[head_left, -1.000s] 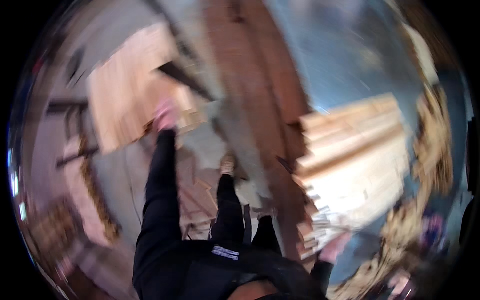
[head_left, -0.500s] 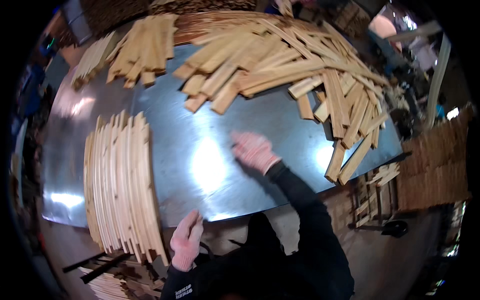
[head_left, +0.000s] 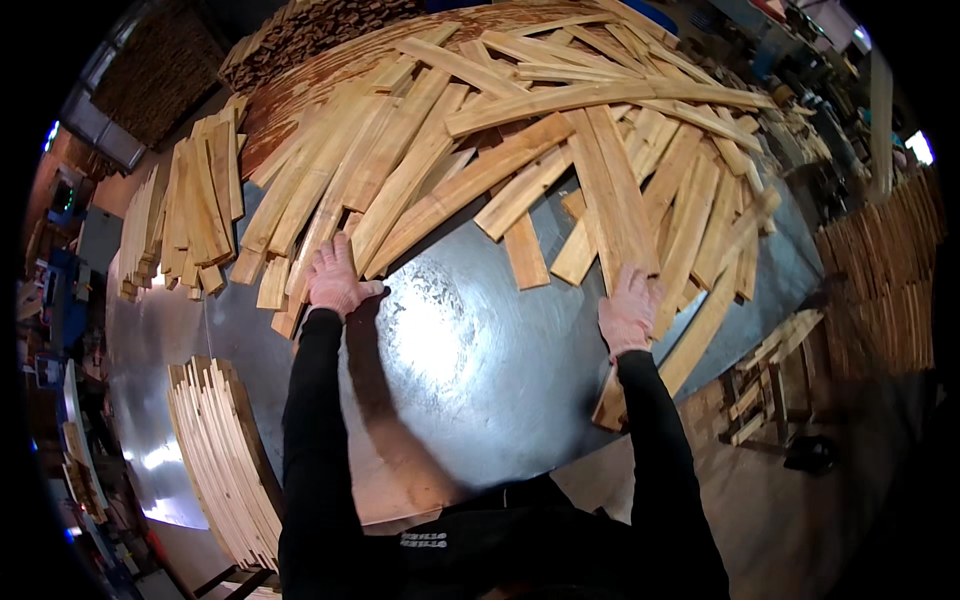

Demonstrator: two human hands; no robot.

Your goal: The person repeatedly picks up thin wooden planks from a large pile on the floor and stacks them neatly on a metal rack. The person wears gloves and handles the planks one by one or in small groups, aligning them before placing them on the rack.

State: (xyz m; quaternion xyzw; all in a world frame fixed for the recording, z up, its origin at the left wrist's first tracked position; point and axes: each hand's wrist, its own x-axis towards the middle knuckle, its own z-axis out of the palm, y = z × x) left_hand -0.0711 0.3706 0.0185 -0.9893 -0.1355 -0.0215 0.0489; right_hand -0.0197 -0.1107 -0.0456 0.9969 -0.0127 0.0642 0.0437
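Observation:
A large loose pile of flat wooden boards [head_left: 520, 150] covers the far part of a shiny metal table [head_left: 470, 340]. My left hand [head_left: 338, 282], in a pale pink glove, rests at the near ends of the boards on the pile's left side, fingers stretched and thumb out. On the right, my gloved right hand [head_left: 630, 312] lies against the near end of a wooden board [head_left: 615, 205] that points away from me. Its fingers look extended over the wood; their undersides are hidden. Neither hand visibly wraps round a board.
A neat row of narrow wooden strips [head_left: 225, 460] stands at the table's near left. Smaller board stacks [head_left: 200, 195] lie at the far left. Off the right edge are a wooden rack [head_left: 775, 390] and a tall wood stack [head_left: 880, 290]. More stacked wood [head_left: 310, 45] stands behind.
Both hands have moved forward to the pile: the left from beside the near table edge, the right from over the bare metal. My view has shifted too, so the pile appears closer.

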